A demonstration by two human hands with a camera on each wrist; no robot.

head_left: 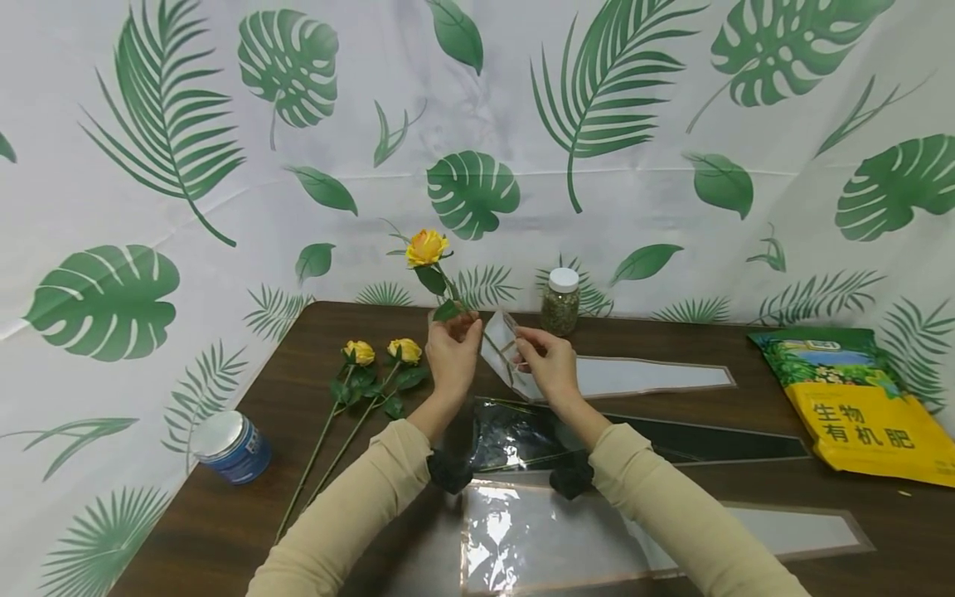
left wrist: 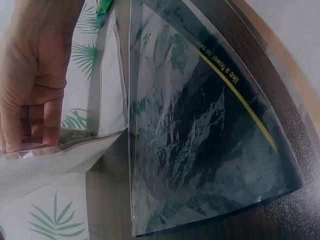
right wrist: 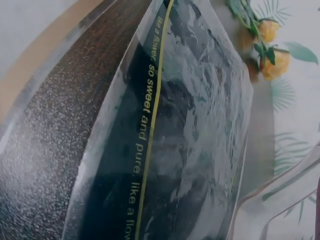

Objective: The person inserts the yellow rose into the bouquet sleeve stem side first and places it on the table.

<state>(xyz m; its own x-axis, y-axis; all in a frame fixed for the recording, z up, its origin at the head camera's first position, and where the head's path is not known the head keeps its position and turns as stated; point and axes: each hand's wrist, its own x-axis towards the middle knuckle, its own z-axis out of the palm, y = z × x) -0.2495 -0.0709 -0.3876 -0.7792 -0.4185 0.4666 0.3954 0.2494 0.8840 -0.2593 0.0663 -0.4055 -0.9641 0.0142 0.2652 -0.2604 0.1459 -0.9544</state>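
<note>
My left hand (head_left: 453, 352) grips the stem of a yellow rose (head_left: 427, 247), its bloom upright above the fingers and a green leaf (head_left: 448, 311) beside them. The stem slants down to the right over a white flower sleeve (head_left: 498, 352). The right hand (head_left: 550, 358) pinches the sleeve's edge between thumb and fingers; the left wrist view shows fingers (left wrist: 51, 122) at that white edge. Two more yellow roses (head_left: 360, 353) lie on the table left of my left hand. A black clear-fronted sleeve (head_left: 515, 439) with yellow lettering lies below both hands.
Behind the right hand stands a white-lidded jar (head_left: 561, 307). A blue tub (head_left: 235, 448) is at the table's left edge, a yellow and green bag (head_left: 858, 406) at the right. Another clear white sleeve (head_left: 552, 539) lies in front. A leaf-print cloth (head_left: 477, 124) hangs behind.
</note>
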